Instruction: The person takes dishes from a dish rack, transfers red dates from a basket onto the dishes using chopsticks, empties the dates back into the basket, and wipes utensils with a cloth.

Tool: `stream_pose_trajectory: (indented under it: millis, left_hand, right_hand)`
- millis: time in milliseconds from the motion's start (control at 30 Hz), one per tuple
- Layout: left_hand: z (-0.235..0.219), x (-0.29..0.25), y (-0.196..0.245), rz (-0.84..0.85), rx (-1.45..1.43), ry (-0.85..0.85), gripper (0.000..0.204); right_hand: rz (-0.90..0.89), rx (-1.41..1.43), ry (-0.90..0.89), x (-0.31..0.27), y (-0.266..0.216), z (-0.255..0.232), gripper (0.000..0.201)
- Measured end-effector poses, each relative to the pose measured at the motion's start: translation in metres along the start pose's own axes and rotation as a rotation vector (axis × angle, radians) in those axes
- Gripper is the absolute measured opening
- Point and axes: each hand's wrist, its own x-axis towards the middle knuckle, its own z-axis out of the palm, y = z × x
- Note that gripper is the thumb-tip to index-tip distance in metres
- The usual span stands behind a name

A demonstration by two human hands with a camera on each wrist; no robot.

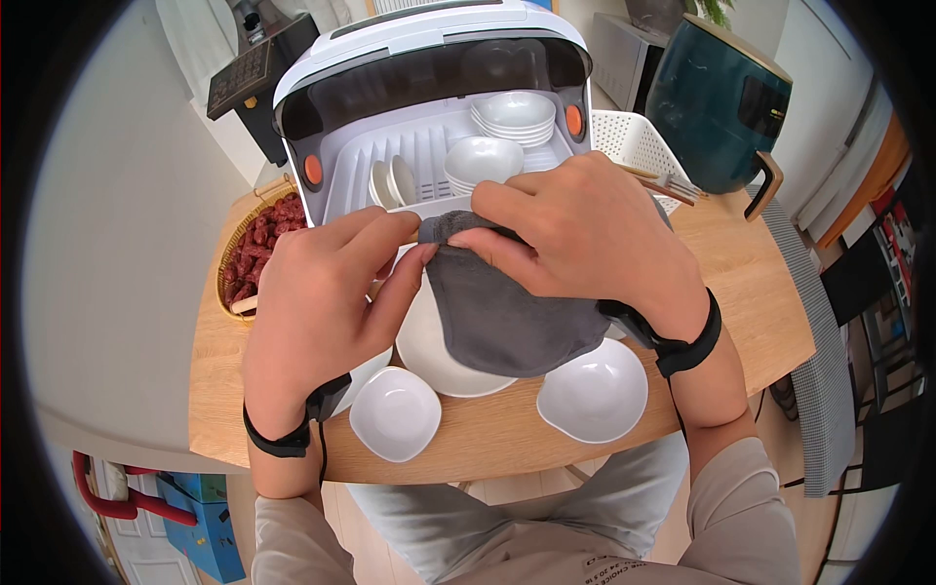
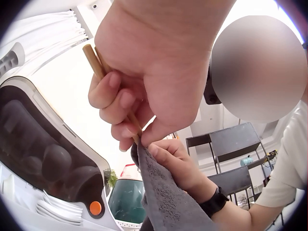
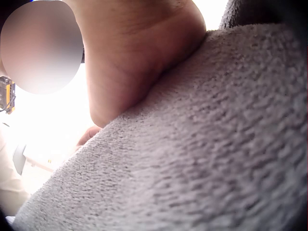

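My left hand [image 1: 327, 292] curls its fingers round thin wooden sticks [image 2: 94, 62], seen clearly in the left wrist view. A dark grey cloth [image 1: 517, 307] covers the sticks' far end, where my left thumb and fingertips meet it. Just to the right, my right hand [image 1: 595, 234] pinches the cloth between thumb and fingers near its top edge. The cloth hangs down over a large white plate [image 1: 439, 341]. In the right wrist view the cloth [image 3: 192, 144] fills most of the picture and hides the right fingertips.
A white dish cabinet [image 1: 429, 44] with bowls [image 1: 485, 158] and small plates stands behind the hands. Two white bowls [image 1: 395, 414] [image 1: 595, 390] lie near the table's front edge. A basket of red items [image 1: 258, 249] is at left; a white basket [image 1: 634, 141] with forks and a green air fryer [image 1: 717, 102] are at right.
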Motion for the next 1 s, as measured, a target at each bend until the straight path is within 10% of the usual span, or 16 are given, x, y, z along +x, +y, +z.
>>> stream_pose_trajectory:
  millis: [1000]
  left_hand:
    - [-0.0024, 0.0023, 0.0029, 0.05, 0.175, -0.007, 0.016]
  right_hand:
    - [0.021, 0.007, 0.034, 0.0011, -0.0058, 0.0076, 0.032]
